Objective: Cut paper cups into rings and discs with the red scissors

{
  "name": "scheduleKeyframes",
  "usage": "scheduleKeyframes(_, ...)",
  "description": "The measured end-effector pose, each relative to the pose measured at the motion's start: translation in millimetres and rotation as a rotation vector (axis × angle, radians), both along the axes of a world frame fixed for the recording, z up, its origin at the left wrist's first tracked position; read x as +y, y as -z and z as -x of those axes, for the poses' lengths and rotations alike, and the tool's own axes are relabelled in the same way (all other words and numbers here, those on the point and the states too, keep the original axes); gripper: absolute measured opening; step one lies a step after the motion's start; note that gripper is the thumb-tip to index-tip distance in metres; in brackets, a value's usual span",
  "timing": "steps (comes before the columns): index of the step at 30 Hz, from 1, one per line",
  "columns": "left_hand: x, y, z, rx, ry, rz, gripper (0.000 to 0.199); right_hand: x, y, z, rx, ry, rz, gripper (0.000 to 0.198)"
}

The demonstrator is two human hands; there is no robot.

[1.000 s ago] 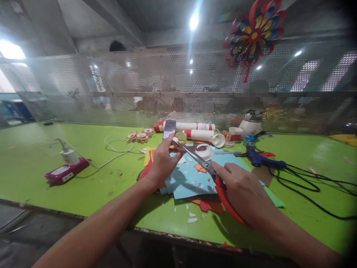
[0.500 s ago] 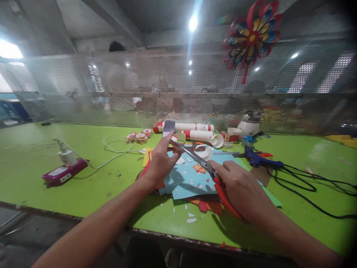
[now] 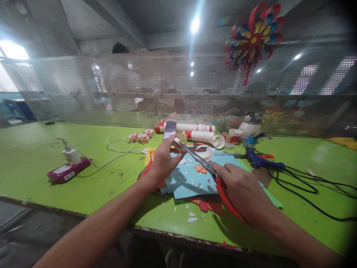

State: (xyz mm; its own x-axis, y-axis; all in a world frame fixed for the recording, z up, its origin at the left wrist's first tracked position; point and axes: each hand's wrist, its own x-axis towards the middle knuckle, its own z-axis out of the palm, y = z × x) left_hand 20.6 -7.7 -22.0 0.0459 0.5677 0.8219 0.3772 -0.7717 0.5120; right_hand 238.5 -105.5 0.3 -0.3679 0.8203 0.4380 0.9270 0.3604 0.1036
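Note:
My right hand (image 3: 241,186) is wrapped round the red handles of a pair of scissors (image 3: 201,160), whose blades point up and left. At the blade tips, my left hand (image 3: 163,160) pinches a small white-and-red paper piece (image 3: 177,142), partly hidden by the fingers. The blades meet this piece; whether they are cutting into it I cannot tell. Beneath both hands lies a stack of coloured paper with a light blue sheet (image 3: 185,186) on top, strewn with small scraps. A curled white paper strip (image 3: 205,153) rests on it, just behind the blades.
Behind my left hand stands a phone (image 3: 169,130), near stacked paper cups (image 3: 198,136). At the right are a blue glue gun (image 3: 263,162) with black cables and a white kettle-like jug (image 3: 251,126). A purple power strip (image 3: 68,171) lies left on the green table (image 3: 111,190).
The whole view has shifted slightly to the left, so things appear a little further right. Both hands keep almost the same pose, with the scissors still at the paper piece.

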Motion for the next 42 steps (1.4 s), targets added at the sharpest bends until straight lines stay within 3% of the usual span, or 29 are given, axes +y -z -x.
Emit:
scheduleKeyframes(6, -0.2, -1.3, -0.5, -0.007, 0.015, 0.027, 0.062, 3.3, 0.7, -3.8, -0.008, -0.028, -0.014, 0.035)
scheduleKeyframes(18, -1.6, -8.5, 3.4, 0.036, 0.146, 0.011, 0.056, 10.3, -7.9, -13.5, 0.202, -0.227, 0.143, 0.032)
scheduleKeyframes(22, 3.6, -8.7, 8.2, 0.055, 0.157, 0.008, 0.057, 15.6, -11.0, -15.7, 0.271, -0.226, 0.209, 0.032)
scheduleKeyframes(26, 2.5, -15.1, 13.7, 0.132, 0.194, 0.038, 0.054, 14.2, -18.2, -19.3, 0.402, -0.256, 0.453, 0.025)
scheduleKeyframes(31, -4.1, -24.5, 17.1, 0.115, 0.319, 0.166, 0.054, 3.3, -33.8, -23.1, 0.647, -0.353, 0.750, 0.033)
scheduleKeyframes(37, -2.4, -24.6, 21.3, 0.148, 0.364, 0.183, 0.055, 4.4, -35.1, -28.7, 0.695, -0.389, 0.801, 0.031)
scheduleKeyframes(42, -1.6, -26.9, 26.7, 0.132, 0.415, 0.246, 0.055, 3.0, -31.7, -29.7, 0.788, -0.400, 0.927, 0.027)
